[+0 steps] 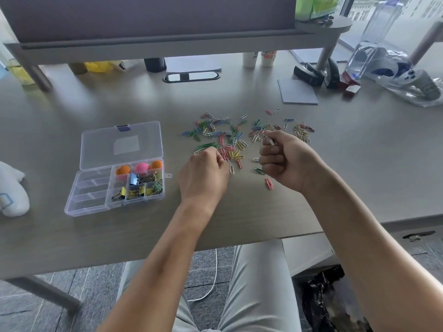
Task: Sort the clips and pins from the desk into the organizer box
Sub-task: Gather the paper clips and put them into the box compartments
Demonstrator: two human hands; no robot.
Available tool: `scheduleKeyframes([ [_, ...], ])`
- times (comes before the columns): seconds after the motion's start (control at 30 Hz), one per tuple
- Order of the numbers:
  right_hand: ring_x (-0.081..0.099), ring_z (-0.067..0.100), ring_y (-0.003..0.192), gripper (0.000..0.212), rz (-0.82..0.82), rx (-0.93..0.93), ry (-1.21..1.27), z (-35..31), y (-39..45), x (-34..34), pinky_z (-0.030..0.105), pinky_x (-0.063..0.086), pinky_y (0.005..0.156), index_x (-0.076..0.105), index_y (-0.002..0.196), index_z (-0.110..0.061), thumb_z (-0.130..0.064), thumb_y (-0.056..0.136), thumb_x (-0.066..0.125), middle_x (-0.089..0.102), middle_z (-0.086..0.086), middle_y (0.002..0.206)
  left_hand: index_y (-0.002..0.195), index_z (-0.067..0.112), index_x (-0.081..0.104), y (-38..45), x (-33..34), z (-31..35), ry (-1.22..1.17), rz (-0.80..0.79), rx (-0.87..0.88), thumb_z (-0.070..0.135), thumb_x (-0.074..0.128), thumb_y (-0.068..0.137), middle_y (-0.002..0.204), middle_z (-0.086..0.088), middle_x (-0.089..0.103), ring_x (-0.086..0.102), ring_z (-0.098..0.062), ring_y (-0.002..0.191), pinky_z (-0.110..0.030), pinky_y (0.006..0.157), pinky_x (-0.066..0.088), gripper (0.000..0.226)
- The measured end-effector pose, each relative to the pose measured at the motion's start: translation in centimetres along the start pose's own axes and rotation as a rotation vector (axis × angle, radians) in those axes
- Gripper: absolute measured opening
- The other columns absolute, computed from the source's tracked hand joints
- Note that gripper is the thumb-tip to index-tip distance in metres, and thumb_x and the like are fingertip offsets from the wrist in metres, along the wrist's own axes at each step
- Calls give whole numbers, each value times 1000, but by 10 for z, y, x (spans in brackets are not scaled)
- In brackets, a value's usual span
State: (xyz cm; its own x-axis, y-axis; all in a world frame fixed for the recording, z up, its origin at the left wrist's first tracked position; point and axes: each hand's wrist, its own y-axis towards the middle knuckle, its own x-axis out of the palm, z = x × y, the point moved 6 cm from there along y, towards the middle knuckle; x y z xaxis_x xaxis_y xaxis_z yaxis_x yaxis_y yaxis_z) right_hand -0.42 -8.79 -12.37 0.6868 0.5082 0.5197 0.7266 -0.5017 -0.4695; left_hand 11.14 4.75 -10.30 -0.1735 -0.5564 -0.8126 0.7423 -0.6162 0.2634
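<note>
At the far left edge of the table (72, 236), a white plush toy (10, 190) is seen, partly cut off. To its right, a clear plastic organizer box (96, 200) lies with its lid (122, 143) folded back flat toward the far side. Its left compartments look bare; orange and pink round pieces (141, 167) are held in the far right compartments, and binder clips (137, 186) in blue, yellow and green in the near right ones. Further right, a loose spread of coloured paper clips (230, 140) is scattered over the table. The left hand (203, 176) is placed at the near left edge of the spread, fingers curled down, the fingertips pinching at a white paper clip (231, 168). The right hand (285, 159) is closed into a loose fist just right of the pile, a small pale piece (270, 141) being pinched between thumb and forefinger; what it is cannot be told. A single pink paper clip (269, 183) lies near, between the hands. Far right, a grey pad (298, 92) rests on the table.
</note>
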Motion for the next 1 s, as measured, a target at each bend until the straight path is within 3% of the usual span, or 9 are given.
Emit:
scheduleKeyframes([
  [0.13,24,7,41,30,47,-52,-8,1,3,2,18,16,35,45,77,-16,-21,107,50,34,-5,56,86,20,68,3,-4,-6,-134,79,4,26,58,93,77,0,71,64,-23,71,-33,61,51,13],
  [0.23,24,7,43,16,42,-99,-66,-1,2,9,18,20,35,54,90,-11,-14,105,53,34,-4,56,79,20,69,8,-6,-14,-409,68,-53,29,68,91,68,9,65,59,-10,62,-26,59,47,15],
  [0.3,25,7,45,5,22,-101,-91,-2,0,14,18,22,34,59,103,-7,-11,103,55,35,-4,57,79,18,69,9,-4,-19,-635,10,-208,31,68,92,62,11,59,53,-9,56,-26,57,45,18],
  [0.4,27,6,45,13,-13,-73,-60,-1,0,22,17,24,35,58,113,-5,-7,102,52,36,-6,58,82,16,57,5,1,-23,-1002,-155,-485,33,55,101,56,8,42,37,-12,45,-23,43,32,26],
  [0.5,29,4,43,18,-62,-39,2,1,3,30,16,23,34,57,107,-6,-5,103,40,36,-6,58,77,19,45,1,5,-18,-1337,-283,-640,27,39,105,54,6,35,29,-11,43,-22,42,22,30],
  [0.63,37,5,41,28,-93,5,37,2,10,39,15,26,34,60,96,-7,-8,100,33,43,-5,58,71,15,44,-1,8,-15,-1635,-307,-728,14,33,95,57,0,39,32,-13,44,-20,40,29,26],
  [0.77,39,6,43,26,44,-103,-158,-9,25,38,16,29,36,68,95,-2,-12,104,45,49,-1,63,77,9,52,7,5,-20,-1549,-241,-692,7,32,96,58,-3,44,36,-13,42,-20,40,31,28],
  [0.87,38,12,48,18,254,-334,-656,-31,33,33,22,32,41,78,97,-7,-17,98,63,51,-1,65,80,6,60,12,0,-24,-1321,-227,-597,0,32,92,59,-2,47,36,-12,44,-23,43,28,31],
  [1.0,70,16,84,15,405,-645,-1361,-48,46,50,29,58,78,82,99,-20,-23,89,73,78,-1,93,84,6,66,16,-2,-30,-1147,-242,-524,1,32,93,55,4,40,32,-10,44,-24,44,24,36],
])
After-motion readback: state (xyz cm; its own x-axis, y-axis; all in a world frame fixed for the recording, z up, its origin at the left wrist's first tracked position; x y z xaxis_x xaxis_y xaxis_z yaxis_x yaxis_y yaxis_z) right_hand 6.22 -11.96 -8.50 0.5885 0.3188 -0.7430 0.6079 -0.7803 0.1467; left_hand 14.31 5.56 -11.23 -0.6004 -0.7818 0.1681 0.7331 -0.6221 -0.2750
